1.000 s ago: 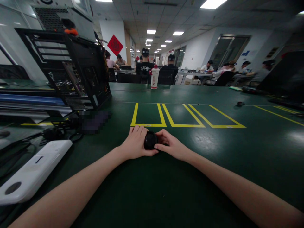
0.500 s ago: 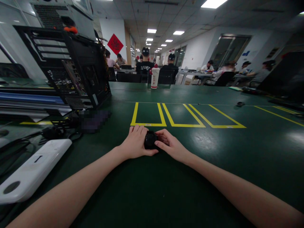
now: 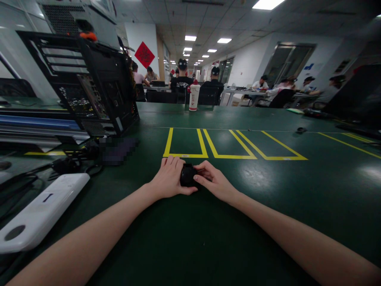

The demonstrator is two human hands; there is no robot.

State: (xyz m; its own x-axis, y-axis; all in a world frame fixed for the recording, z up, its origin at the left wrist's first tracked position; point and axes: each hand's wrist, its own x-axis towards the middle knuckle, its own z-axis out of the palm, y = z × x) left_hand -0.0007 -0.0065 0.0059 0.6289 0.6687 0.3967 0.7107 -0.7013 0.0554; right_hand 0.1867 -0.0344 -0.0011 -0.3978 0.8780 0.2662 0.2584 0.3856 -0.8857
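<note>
A small, rounded black object point(image 3: 187, 176) rests on the green table point(image 3: 190, 238), between my two hands; its kind is too dark to make out. My left hand point(image 3: 169, 177) wraps round its left side, thumb along the near edge and fingers on the far side. From the right, my right hand point(image 3: 212, 179) pinches at the object's edge with thumb and fingertips. Part of the object is hidden behind the fingers. Just beyond the hands lie yellow tape outlines point(image 3: 186, 155) on the table top.
An open black computer case point(image 3: 104, 87) stands at the left. Nearer are cables point(image 3: 26, 174) and a white power strip-like bar point(image 3: 44, 212). A white cup with a red lid point(image 3: 194, 97) stands at the far edge. A small black item point(image 3: 301, 130) lies right. People sit beyond.
Almost nothing differs. Both hands keep their hold on the black object, and the whole view has shifted very slightly.
</note>
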